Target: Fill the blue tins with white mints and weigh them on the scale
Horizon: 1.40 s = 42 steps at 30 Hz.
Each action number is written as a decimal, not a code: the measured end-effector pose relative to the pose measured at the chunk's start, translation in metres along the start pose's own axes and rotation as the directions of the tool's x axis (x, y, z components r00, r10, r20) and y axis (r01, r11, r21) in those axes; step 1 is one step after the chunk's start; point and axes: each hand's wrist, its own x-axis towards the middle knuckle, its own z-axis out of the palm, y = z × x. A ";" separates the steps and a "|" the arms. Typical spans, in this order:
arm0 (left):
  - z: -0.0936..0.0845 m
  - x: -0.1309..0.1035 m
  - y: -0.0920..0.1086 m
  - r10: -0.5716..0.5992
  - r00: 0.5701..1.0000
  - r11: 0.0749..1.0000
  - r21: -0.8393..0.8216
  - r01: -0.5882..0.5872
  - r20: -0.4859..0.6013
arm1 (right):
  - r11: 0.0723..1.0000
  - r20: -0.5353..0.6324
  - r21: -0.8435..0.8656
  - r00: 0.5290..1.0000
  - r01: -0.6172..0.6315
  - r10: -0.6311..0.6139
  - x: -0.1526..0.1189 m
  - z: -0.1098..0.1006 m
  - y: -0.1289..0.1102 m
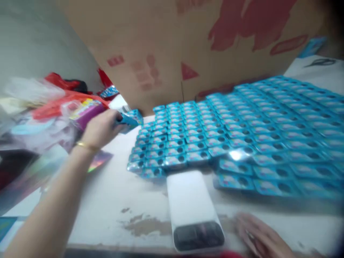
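Observation:
My left hand (103,127), a gold bangle at its wrist, reaches to the far left side of the table. Its fingers are closed on a blue box (128,122), close to another blue box (136,115) by the cardboard. Many blue packages (193,138) with dark round spots lie in rows across the table. In front of them sits a white device (190,200) with a dark panel at its near end. My right hand (259,233) is low at the near edge, right of the device, blurred; a small dark, shiny thing shows at its fingers.
A large cardboard box (161,46) with red print stands behind the rows. Plastic bags (40,122), red wrapping and a purple box (88,113) are piled at the left. Black scissors (321,62) lie at the far right on the white table (113,204).

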 end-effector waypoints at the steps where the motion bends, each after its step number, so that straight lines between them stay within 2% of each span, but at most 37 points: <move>1: -0.017 -0.009 0.023 0.044 0.997 0.999 -0.030 -0.046 -0.060 | 0.998 -0.001 0.054 1.000 0.015 -0.015 -0.008 0.001 0.001; 2: -0.031 -0.019 0.049 0.068 0.995 0.995 -0.069 -0.074 -0.078 | 0.995 0.014 0.095 1.000 0.026 -0.028 -0.014 0.002 0.001; 4: -0.050 -0.039 0.104 0.110 0.993 0.975 -0.191 -0.115 -0.039 | 0.987 0.078 0.155 0.995 0.049 -0.061 -0.017 0.005 -0.002; 6: -0.055 -0.060 0.157 0.191 0.979 0.938 -0.307 -0.162 0.067 | 0.980 0.136 0.183 0.986 0.075 -0.101 -0.015 0.005 -0.004; 9: -0.043 -0.085 0.216 0.308 0.932 0.904 -0.364 -0.224 0.191 | 0.974 0.200 0.183 0.965 0.130 -0.167 -0.014 0.004 -0.005; 12: -0.025 -0.097 0.243 0.353 0.899 0.903 -0.346 -0.255 0.259 | 0.966 0.238 0.190 0.947 0.174 -0.218 -0.014 0.002 -0.003; 15: -0.018 -0.101 0.246 0.380 0.891 0.894 -0.346 -0.285 0.249 | 0.958 0.248 0.222 0.939 0.183 -0.237 -0.015 0.000 -0.001; 17: -0.021 -0.104 0.241 0.404 0.895 0.875 -0.364 -0.319 0.188 | 0.956 0.256 0.240 0.939 0.167 -0.228 -0.016 -0.002 -0.001; 19: -0.027 -0.111 0.232 0.364 0.927 0.870 -0.388 -0.305 0.089 | 0.959 0.271 0.237 0.938 0.153 -0.216 -0.018 -0.005 -0.002; 21: -0.030 -0.124 0.220 0.202 0.979 0.887 -0.421 -0.191 -0.019 | 0.966 0.284 0.208 0.936 0.153 -0.209 -0.020 -0.006 -0.003; 23: -0.025 -0.145 0.208 -0.026 0.996 0.886 -0.464 -0.018 -0.090 | 0.973 0.283 0.167 0.938 0.159 -0.202 -0.021 -0.006 -0.003; 25: -0.010 -0.173 0.196 -0.215 0.972 0.861 -0.489 0.144 -0.093 | 0.979 0.259 0.122 0.947 0.161 -0.188 -0.022 -0.005 -0.002; 27: 0.014 -0.206 0.186 -0.331 0.943 0.830 -0.488 0.271 -0.039 | 0.985 0.224 0.050 0.959 0.167 -0.174 -0.022 -0.002 -0.003; 31: 0.067 -0.263 0.180 -0.417 0.903 0.795 -0.442 0.416 0.101 | 0.964 0.228 -0.169 0.959 0.206 -0.165 -0.030 0.005 -0.020; 33: 0.084 -0.279 0.183 -0.435 0.896 0.798 -0.425 0.427 0.083 | 0.932 0.271 -0.260 0.945 0.254 -0.182 -0.037 0.010 -0.039; 35: 0.093 -0.286 0.186 -0.447 0.894 0.808 -0.416 0.417 0.027 | 0.890 0.331 -0.330 0.922 0.313 -0.202 -0.043 0.018 -0.064; 37: 0.097 -0.288 0.188 -0.455 0.890 0.812 -0.420 0.406 -0.019 | 0.819 0.414 -0.418 0.885 0.392 -0.212 -0.048 0.031 -0.091; 39: 0.098 -0.288 0.188 -0.457 0.889 0.809 -0.436 0.394 -0.045 | 0.669 0.485 -0.533 0.835 0.518 -0.261 -0.051 0.051 -0.116; 42: 0.099 -0.289 0.186 -0.449 0.890 0.809 -0.456 0.370 -0.075 | 0.269 0.564 -0.700 0.743 0.661 -0.360 -0.053 0.085 -0.144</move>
